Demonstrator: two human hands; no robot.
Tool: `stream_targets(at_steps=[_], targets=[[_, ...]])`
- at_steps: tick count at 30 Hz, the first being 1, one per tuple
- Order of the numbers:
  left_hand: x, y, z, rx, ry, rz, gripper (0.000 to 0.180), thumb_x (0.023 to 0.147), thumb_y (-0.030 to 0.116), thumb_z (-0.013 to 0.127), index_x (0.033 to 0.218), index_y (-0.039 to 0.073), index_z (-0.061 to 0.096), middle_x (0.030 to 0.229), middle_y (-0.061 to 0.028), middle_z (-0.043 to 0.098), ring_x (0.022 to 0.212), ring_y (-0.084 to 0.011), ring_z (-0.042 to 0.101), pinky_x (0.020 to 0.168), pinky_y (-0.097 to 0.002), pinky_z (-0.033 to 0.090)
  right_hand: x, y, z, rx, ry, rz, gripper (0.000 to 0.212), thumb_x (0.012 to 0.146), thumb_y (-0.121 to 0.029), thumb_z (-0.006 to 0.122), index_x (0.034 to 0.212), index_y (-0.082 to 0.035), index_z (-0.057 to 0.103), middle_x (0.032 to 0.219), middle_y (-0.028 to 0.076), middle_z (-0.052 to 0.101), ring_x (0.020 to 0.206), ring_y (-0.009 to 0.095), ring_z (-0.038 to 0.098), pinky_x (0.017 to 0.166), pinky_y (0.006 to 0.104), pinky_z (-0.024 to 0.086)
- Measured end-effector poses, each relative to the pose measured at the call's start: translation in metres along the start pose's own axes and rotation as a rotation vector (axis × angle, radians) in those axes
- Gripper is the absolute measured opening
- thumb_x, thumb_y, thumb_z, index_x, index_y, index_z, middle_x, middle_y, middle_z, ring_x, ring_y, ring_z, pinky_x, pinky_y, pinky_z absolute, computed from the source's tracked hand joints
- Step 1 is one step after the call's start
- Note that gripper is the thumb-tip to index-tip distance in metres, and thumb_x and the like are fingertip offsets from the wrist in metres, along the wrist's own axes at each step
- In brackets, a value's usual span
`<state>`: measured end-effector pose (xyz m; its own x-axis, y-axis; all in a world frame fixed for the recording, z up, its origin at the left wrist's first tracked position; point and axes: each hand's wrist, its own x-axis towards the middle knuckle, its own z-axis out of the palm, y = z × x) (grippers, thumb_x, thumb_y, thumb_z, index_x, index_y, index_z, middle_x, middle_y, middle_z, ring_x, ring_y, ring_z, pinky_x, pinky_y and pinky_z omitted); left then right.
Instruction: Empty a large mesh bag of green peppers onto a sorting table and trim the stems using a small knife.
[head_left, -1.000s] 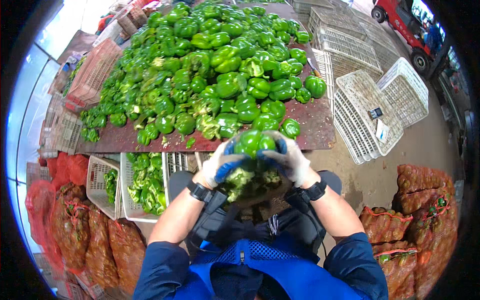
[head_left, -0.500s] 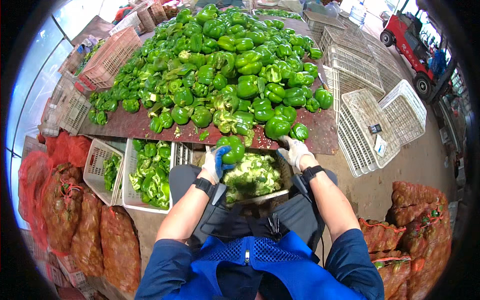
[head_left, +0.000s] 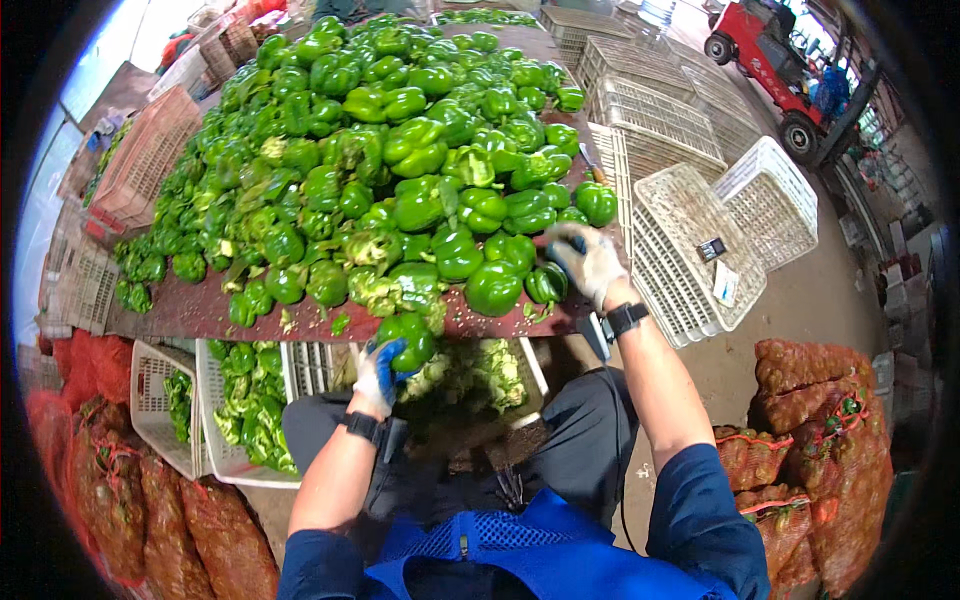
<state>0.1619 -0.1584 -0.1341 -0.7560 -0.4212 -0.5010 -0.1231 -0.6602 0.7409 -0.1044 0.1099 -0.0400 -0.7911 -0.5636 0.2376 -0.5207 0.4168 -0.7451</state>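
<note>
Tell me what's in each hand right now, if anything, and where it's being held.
The left hand holds a green pepper by its lower left side. Whether the right hand holds anything cannot be told.

We see bright light top left, shiny spots on peppers [head_left: 414, 148], dark shadow under table [head_left: 190, 317]. Edges bend, corners black.

A pale, brightly lit wall [head_left: 42, 180] curved along the far left. A dark red table [head_left: 190, 314] stood on a brownish floor [head_left: 835, 275] — stacked plastic crates [head_left: 660, 130] lined its right side, with a red forklift [head_left: 768, 75] beyond. White light glared at upper left.
</note>
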Motion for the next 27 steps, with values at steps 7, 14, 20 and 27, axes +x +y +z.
stream_targets(at_steps=[7,14,20,27], targets=[[0.004,0.001,-0.012,0.012,-0.042,-0.081,0.038,0.085,0.004,0.062,0.122,0.003,0.06,0.105,-0.005,0.067,0.094,-0.0159,0.064,0.085,-0.0273,0.05,0.138,0.105,-0.047,-0.581,0.109,0.33,0.041,0.085,-0.03,0.062,0.12,-0.008,0.063,0.118,0.022,0.064,0.11,0.038,0.06,0.097,0.0428,0.048],[0.019,-0.022,-0.029,0.192,0.176,0.044,0.033,0.078,-0.003,0.066,0.111,0.0,0.062,0.13,-0.0113,0.049,0.112,-0.0216,0.053,0.095,-0.0311,0.046,0.22,0.196,-0.043,-0.86,-0.439,0.587,0.054,0.086,-0.04,0.06,0.125,-0.002,0.06,0.126,0.023,0.06,0.121,0.035,0.056,0.099,0.0436,0.046],[0.01,0.004,-0.023,1.014,-0.035,0.412,0.021,0.083,0.001,0.064,0.103,-0.002,0.07,0.123,-0.0141,0.054,0.114,-0.0205,0.053,0.093,-0.0301,0.047,0.25,0.25,-0.036,-0.911,-0.468,0.491,0.046,0.079,-0.031,0.069,0.118,-0.005,0.065,0.118,0.02,0.065,0.113,0.033,0.062,0.094,0.0416,0.05],[0.013,-0.009,-0.025,-0.134,0.213,-0.314,0.044,0.085,-0.001,0.067,0.127,-0.003,0.055,0.111,-0.0097,0.064,0.094,-0.0157,0.063,0.084,-0.0263,0.053,0.226,0.235,-0.067,-0.768,-0.085,0.469,0.041,0.088,-0.036,0.059,0.114,-0.004,0.066,0.109,0.022,0.067,0.104,0.037,0.064,0.089,0.0441,0.049]])
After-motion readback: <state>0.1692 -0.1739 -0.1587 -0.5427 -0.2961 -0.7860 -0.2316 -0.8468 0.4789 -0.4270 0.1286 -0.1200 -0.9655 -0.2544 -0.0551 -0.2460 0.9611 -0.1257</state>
